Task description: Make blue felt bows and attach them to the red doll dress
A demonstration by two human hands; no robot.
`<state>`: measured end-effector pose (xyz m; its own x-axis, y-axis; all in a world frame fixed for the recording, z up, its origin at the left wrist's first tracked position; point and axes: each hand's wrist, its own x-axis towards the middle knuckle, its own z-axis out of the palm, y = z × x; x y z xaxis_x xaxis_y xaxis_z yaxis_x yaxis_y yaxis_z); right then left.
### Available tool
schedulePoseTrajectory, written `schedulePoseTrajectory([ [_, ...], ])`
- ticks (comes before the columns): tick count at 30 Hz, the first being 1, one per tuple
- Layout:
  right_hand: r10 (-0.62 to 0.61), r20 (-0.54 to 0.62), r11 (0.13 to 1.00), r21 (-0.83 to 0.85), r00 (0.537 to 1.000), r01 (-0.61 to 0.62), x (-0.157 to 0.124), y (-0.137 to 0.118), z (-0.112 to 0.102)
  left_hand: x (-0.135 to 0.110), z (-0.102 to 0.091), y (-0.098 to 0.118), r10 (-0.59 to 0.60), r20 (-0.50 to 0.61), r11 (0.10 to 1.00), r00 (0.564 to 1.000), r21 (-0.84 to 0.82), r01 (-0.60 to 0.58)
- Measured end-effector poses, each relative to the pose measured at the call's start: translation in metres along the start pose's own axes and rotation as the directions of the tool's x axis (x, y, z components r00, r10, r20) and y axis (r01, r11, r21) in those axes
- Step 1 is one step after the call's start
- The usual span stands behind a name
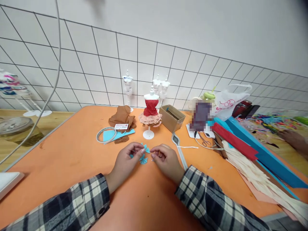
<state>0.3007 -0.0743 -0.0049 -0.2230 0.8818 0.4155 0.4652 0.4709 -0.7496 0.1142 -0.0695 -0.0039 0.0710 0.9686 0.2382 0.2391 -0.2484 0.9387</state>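
Observation:
Between the thumb and fingers of my left hand [131, 157] is a pleated piece of light blue crepe paper [143, 159], its ruffled ends hanging below the fingertips. My right hand [167, 160] is closed in a pinch just right of the paper; what its fingertips hold, if anything, is too small to make out. Straight ahead of both hands stands a small dress form [151, 109] on a round white base, wearing a red bodice and a ruffled pink and brown skirt.
Left of the form lie brown crepe paper [121, 116], a tape roll [106, 135] and a blue sheet [128, 132]. A cardboard box [171, 118], a grey-white strip [180, 154], scissors [205, 141] and coloured paper strips [234, 141] lie rightward. Another person's hand [292, 141] is at far right.

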Motion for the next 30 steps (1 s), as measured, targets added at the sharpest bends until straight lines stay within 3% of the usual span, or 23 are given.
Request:
schedulePoseTrajectory([
  [4, 0.195, 0.058, 0.938, 0.280, 0.979, -0.203, -0.001, -0.003, 0.008, -0.002, 0.001, 0.004, 0.013, -0.017, 1.000, 1.000, 0.014, -0.013],
  [10, 0.268, 0.175, 0.836, 0.446, 0.947, -0.319, -0.002, -0.012, 0.008, -0.005, 0.002, 0.007, 0.059, 0.035, 0.993, 0.998, 0.100, -0.062],
  [18, 0.376, 0.231, 0.766, 0.467, 0.897, -0.441, -0.002, -0.013, 0.006, -0.009, 0.001, 0.005, 0.069, 0.063, 0.981, 0.996, 0.178, -0.079],
  [25, 0.427, 0.315, 0.703, 0.473, 0.847, -0.530, -0.001, -0.015, 0.005, -0.008, 0.001, 0.005, 0.078, 0.114, 0.988, 0.990, 0.124, -0.092],
  [28, 0.463, 0.271, 0.697, 0.477, 0.844, -0.535, 0.000, -0.009, 0.006, -0.008, -0.001, 0.005, 0.061, 0.071, 0.992, 0.996, 0.102, -0.068],
  [30, 0.463, 0.169, 0.761, 0.427, 0.870, -0.488, 0.000, -0.004, 0.006, -0.008, -0.002, 0.005, 0.045, 0.064, 0.993, 0.997, 0.108, -0.052],
])
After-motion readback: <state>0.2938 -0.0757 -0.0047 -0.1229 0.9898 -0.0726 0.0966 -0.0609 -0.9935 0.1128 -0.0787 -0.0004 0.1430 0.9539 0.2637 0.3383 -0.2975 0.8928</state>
